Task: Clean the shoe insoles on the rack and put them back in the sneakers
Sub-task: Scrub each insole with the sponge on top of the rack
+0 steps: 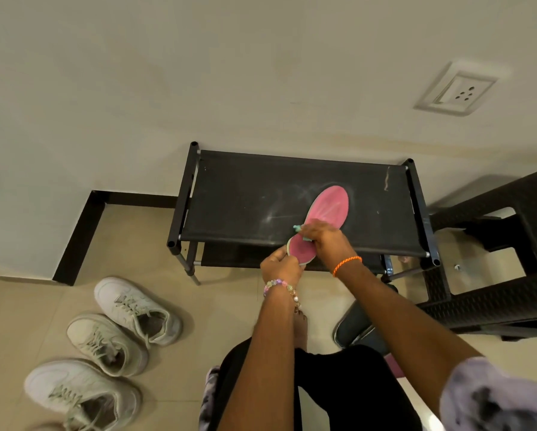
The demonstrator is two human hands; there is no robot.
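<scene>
Three white sneakers (111,343) sit on the near-left floor; left hand (279,265) pinches the pink insole's (323,213) heel over the rack (245,194), right hand (326,241) fingers curled round a teal cloth (298,229) on it

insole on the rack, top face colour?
Pink, with a pale green edge at the heel; the head view shows the insole plainly.

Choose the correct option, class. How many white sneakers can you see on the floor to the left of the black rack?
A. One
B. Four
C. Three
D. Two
C. Three white sneakers lie on the tiles left of the rack: the nearest sneaker, the middle sneaker and the lowest sneaker by the picture's edge.
</scene>
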